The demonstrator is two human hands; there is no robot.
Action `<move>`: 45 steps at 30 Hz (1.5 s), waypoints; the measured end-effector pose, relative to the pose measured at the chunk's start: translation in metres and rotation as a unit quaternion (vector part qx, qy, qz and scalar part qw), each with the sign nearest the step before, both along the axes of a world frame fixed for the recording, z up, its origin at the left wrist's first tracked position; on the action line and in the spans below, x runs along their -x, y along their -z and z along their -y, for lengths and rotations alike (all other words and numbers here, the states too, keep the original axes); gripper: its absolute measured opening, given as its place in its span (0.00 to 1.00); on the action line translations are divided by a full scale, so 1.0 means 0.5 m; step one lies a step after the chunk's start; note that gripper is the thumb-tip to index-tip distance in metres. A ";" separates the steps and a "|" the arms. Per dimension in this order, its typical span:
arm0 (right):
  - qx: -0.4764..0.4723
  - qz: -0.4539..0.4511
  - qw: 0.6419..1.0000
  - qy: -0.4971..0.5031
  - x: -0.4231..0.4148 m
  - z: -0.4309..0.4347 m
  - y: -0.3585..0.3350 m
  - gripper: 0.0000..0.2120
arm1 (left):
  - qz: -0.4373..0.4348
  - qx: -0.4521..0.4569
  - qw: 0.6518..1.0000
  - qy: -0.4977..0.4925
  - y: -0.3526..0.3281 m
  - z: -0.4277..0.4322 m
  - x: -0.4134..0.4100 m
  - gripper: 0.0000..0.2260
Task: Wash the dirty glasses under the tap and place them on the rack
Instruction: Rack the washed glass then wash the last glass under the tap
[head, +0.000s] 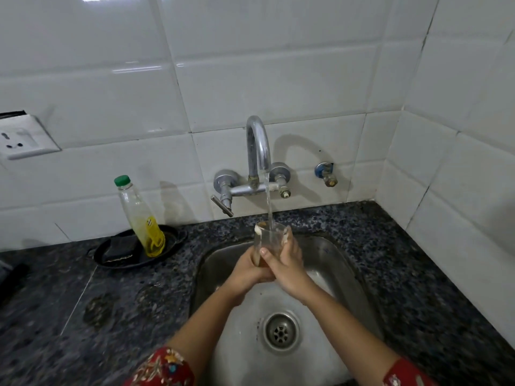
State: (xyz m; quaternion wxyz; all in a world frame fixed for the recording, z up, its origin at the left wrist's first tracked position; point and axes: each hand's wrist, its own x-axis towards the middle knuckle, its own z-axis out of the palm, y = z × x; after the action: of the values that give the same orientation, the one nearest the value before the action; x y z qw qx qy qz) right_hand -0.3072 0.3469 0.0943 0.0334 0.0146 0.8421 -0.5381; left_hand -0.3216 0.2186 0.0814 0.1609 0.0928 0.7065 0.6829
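A clear drinking glass stands upright under the chrome tap, and a thin stream of water runs into its mouth. Brownish liquid shows at its bottom. My left hand grips the lower left side of the glass. My right hand wraps its right side, thumb across the front and fingertips up near the rim. Both hands hold it above the steel sink. No rack is in view.
A soap bottle with a green cap stands in a black dish with a dark scrub pad, left of the sink on the dark granite counter. The drain lies below my wrists. A wall socket sits far left, a valve right of the tap.
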 end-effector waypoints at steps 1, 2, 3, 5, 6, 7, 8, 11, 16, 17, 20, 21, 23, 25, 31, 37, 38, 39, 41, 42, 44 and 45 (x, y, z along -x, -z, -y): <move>-0.059 -0.058 0.996 0.018 -0.001 -0.001 -0.004 0.43 | -0.007 0.000 1.000 0.003 0.004 0.004 0.008 0.24; -0.091 -0.116 0.989 0.012 -0.002 -0.006 -0.007 0.44 | -0.012 0.003 1.000 0.008 0.008 0.012 0.016 0.24; -0.113 -0.162 0.980 -0.016 -0.007 -0.015 -0.013 0.43 | -0.015 0.014 1.000 0.005 0.014 0.022 0.025 0.24; -0.180 -0.239 0.949 -0.101 -0.015 -0.032 -0.015 0.36 | -0.015 0.041 0.999 -0.016 0.020 0.039 0.038 0.23; -0.225 -0.279 0.923 -0.139 -0.013 -0.040 -0.014 0.30 | -0.016 0.052 0.998 -0.025 0.022 0.046 0.044 0.23; -0.271 -0.303 0.896 -0.178 -0.005 -0.049 -0.016 0.25 | -0.018 0.063 0.997 -0.030 0.024 0.054 0.050 0.24; -0.315 -0.316 0.867 -0.221 0.010 -0.060 -0.022 0.20 | -0.026 0.074 0.997 -0.025 0.022 0.061 0.053 0.25; -0.465 -0.301 0.750 -0.360 0.070 -0.084 -0.053 0.15 | -0.055 0.112 0.992 0.010 0.028 0.067 0.066 0.29; -0.313 -0.001 0.872 -0.377 0.104 -0.042 -0.078 0.06 | -0.112 0.195 0.963 -0.148 0.021 0.001 0.032 0.18; -0.252 0.052 0.897 -0.359 0.102 -0.030 -0.088 0.08 | -0.134 0.224 0.949 -0.176 0.015 -0.004 0.027 0.17; -0.322 -0.001 0.862 -0.391 0.103 -0.036 -0.103 0.10 | -0.182 0.238 0.950 -0.091 -0.009 0.017 0.036 0.19; -0.413 -0.074 0.804 -0.420 0.098 -0.044 -0.111 0.09 | -0.188 0.224 0.956 -0.030 -0.021 0.031 0.042 0.21; -0.535 -0.221 0.678 -0.453 0.090 -0.057 -0.117 0.09 | -0.193 0.185 0.962 0.055 -0.039 0.045 0.048 0.23; -0.557 -0.214 0.674 -0.436 0.091 -0.055 -0.117 0.10 | -0.184 0.151 0.971 0.031 -0.041 0.030 0.042 0.16; -0.508 -0.032 0.742 -0.437 0.097 -0.021 -0.126 0.10 | -0.184 0.212 0.956 -0.084 -0.001 0.005 0.040 0.25; -0.623 -0.157 0.660 -0.390 0.085 -0.021 -0.083 0.10 | -0.182 0.261 0.947 -0.044 0.000 0.000 0.039 0.19; -0.588 -0.050 0.699 -0.404 0.083 -0.015 -0.082 0.13 | -0.183 0.266 0.942 -0.090 -0.003 -0.011 0.030 0.16; -0.557 0.008 0.716 -0.421 0.087 -0.014 -0.086 0.15 | -0.183 0.269 0.938 -0.117 -0.005 -0.018 0.026 0.15; -0.529 0.011 0.724 -0.443 0.087 -0.025 -0.105 0.14 | -0.166 0.270 0.946 -0.070 -0.001 -0.011 0.032 0.19; -0.551 -0.026 0.706 -0.444 0.090 -0.035 -0.107 0.13 | -0.162 0.260 0.952 -0.013 0.000 -0.003 0.039 0.23; -0.662 -0.160 0.593 -0.429 0.083 -0.047 -0.109 0.11 | -0.162 0.227 0.958 0.071 0.003 0.020 0.052 0.31; -0.691 -0.213 0.547 -0.422 0.077 -0.046 -0.105 0.10 | -0.159 0.214 0.960 0.087 0.003 0.026 0.052 0.33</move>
State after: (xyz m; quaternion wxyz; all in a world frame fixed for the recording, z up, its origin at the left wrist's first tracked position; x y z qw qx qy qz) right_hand -0.3458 0.3697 0.1470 0.0559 -0.4394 0.8454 0.2986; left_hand -0.3474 0.2057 0.0801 0.1209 0.2245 0.8421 0.4753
